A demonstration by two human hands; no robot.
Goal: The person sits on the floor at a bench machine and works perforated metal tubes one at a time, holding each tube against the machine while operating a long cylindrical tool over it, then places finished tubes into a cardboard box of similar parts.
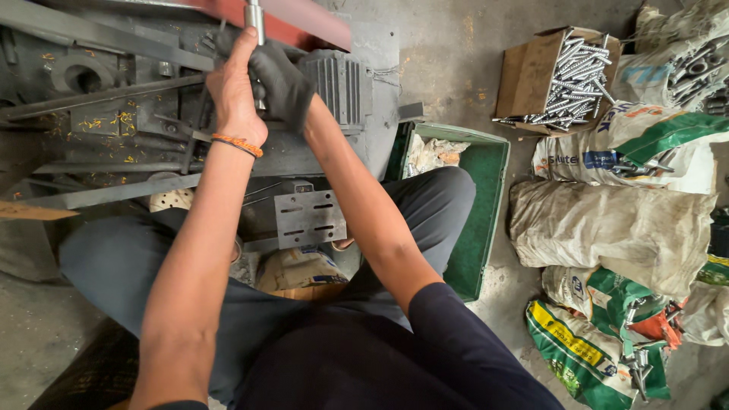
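A shiny metal rod (254, 17) stands upright in the dark grey machine (114, 99) in front of me. My bare left hand (234, 95), with an orange thread band at the wrist, rests against the rod with fingers pointing up. My right hand (279, 80) wears a dark glove and is closed around the rod's lower part. Where the rod meets the machine is hidden behind the hands.
A ribbed motor housing (342, 83) sits right of my hands. A green crate (486, 197) lies by my right knee. A cardboard box of several metal bolts (566, 76) and stuffed sacks (615, 228) line the right side. A slotted metal plate (309, 218) lies between my legs.
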